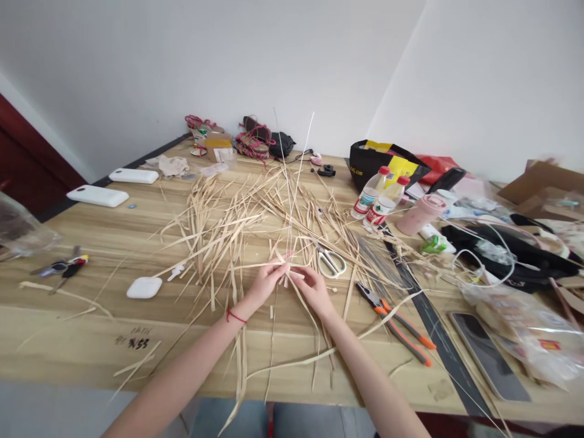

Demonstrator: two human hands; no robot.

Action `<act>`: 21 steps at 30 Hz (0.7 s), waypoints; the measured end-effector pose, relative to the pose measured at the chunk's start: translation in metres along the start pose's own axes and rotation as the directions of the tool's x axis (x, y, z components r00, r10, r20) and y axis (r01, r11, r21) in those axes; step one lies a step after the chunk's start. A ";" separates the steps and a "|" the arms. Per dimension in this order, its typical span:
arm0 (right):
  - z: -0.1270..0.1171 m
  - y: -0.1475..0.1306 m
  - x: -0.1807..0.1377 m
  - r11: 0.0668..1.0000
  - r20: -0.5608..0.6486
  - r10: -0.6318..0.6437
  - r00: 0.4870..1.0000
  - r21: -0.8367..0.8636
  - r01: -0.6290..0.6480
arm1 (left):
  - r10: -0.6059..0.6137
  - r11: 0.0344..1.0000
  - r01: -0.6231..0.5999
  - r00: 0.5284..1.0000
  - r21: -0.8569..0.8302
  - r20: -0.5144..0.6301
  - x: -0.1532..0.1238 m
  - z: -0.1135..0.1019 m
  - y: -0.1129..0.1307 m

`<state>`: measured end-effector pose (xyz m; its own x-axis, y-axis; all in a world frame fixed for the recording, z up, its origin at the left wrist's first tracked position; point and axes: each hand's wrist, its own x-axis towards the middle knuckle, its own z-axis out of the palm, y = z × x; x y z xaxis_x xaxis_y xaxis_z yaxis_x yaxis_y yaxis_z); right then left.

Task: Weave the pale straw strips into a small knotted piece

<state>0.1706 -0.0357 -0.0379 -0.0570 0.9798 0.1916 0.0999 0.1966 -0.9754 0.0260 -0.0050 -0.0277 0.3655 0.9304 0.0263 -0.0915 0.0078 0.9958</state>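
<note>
My left hand (267, 281) is closed in a pinch on flat straw-coloured strips at the middle of the table. My right hand (312, 291) pinches the same small bunch from the other side, fingertips close to the left ones. Two thin white wires (296, 182) rise from the held bunch and spread apart at the top. Long strips (314, 316) hang from it toward the table's front edge. White-handled scissors (331, 264) lie just beyond my right hand. Pliers with orange and grey handles (396, 325) rest to its right. A heap of loose strips (228, 222) lies behind both hands.
Two red-capped bottles (383, 198), a pink cup (422, 214) and a black bag (365, 161) stand at the back right. A phone (488, 356) lies front right. On the left are a white case (144, 288), small cutters (68, 267) and white power banks (98, 195).
</note>
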 end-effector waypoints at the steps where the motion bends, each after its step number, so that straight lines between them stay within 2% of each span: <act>1: 0.002 0.001 0.001 0.999 -0.001 -0.001 1.000 0.046 0.001 | 0.005 1.000 -0.005 1.000 0.021 -0.004 -0.001 0.001 0.001; 4: 0.006 0.004 0.001 0.994 -0.041 -0.011 0.999 0.107 0.015 | 0.037 0.998 -0.036 0.999 0.059 -0.005 -0.003 0.003 0.000; 12: 0.001 0.016 0.000 0.989 -0.112 0.006 0.994 0.146 0.011 | 0.030 0.999 -0.028 0.998 -0.036 0.062 -0.003 0.010 -0.009; 17: 0.001 0.012 0.000 0.992 -0.066 0.057 0.996 0.117 -0.049 | 0.060 0.998 -0.062 0.997 0.024 0.052 -0.004 0.009 -0.006; 21: 0.000 0.010 0.000 0.980 -0.041 0.050 0.998 0.193 -0.041 | 0.084 0.995 -0.084 0.996 0.053 0.017 -0.005 0.008 -0.004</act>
<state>0.1711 -0.0336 -0.0474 -0.0110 0.9891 0.1468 -0.0911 0.1452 -0.9852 0.0323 -0.0130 -0.0311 0.3726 0.9213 0.1110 -0.0728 -0.0902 0.9933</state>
